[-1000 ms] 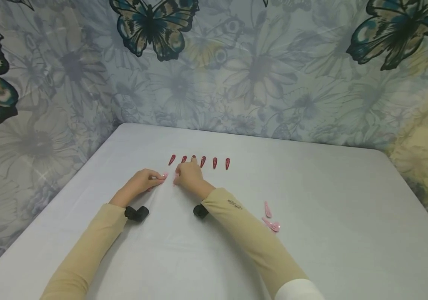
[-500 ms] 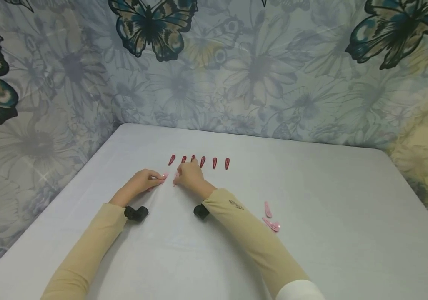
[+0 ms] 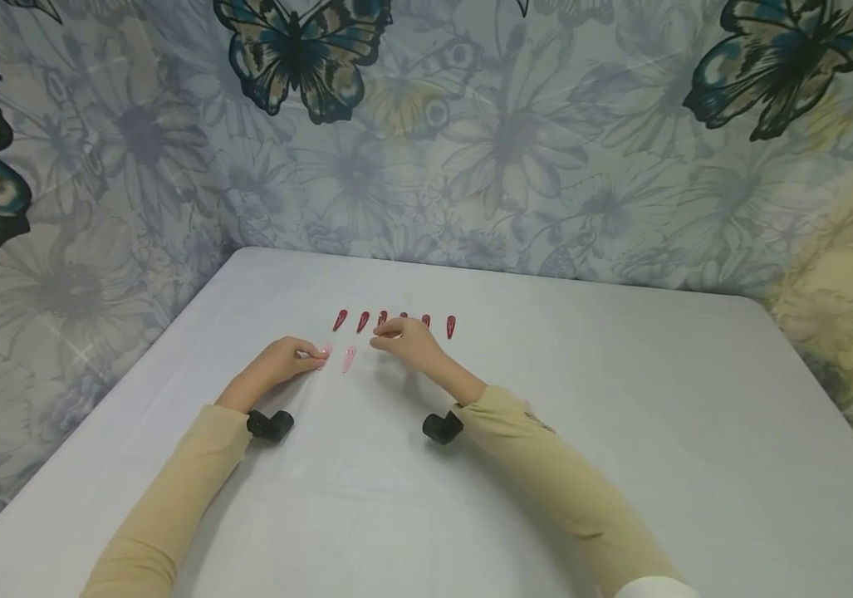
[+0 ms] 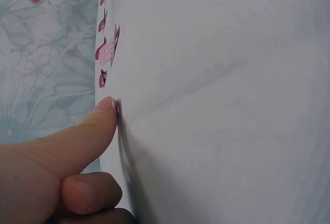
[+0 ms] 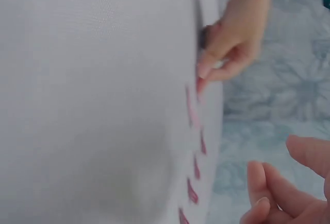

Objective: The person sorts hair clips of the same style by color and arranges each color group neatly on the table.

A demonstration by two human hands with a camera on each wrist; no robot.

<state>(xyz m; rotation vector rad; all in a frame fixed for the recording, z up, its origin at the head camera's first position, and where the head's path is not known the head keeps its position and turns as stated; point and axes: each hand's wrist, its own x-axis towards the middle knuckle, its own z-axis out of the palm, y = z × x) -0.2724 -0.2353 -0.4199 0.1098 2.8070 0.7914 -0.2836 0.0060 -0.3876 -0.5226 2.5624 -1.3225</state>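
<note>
My left hand [image 3: 281,360] rests at the left of the table, its thumb and finger pinching a pink hair clip [image 3: 326,352] that is partly covered. In the left wrist view the thumb presses down at the clip's edge. Just right of it lies a second pink hair clip [image 3: 349,359], flat and apart from both hands. My right hand [image 3: 413,342] hovers above the table with fingers loosely bent and nothing between them; in the right wrist view its thumb and fingers [image 5: 281,190] stand apart. Several red hair clips [image 3: 340,320] form a row behind, some partly hidden by the right hand.
A white cloth covers the table [image 3: 658,399], with a patterned butterfly backdrop [image 3: 516,149] behind and to the left. Black wrist cameras [image 3: 271,425] sit under both wrists. The right sleeve [image 3: 568,490] crosses the table's right-centre.
My right hand has let go of the second pink clip, lifted and moved right. Its sleeve now covers where loose pink clips lay at the right. The left hand stays put.
</note>
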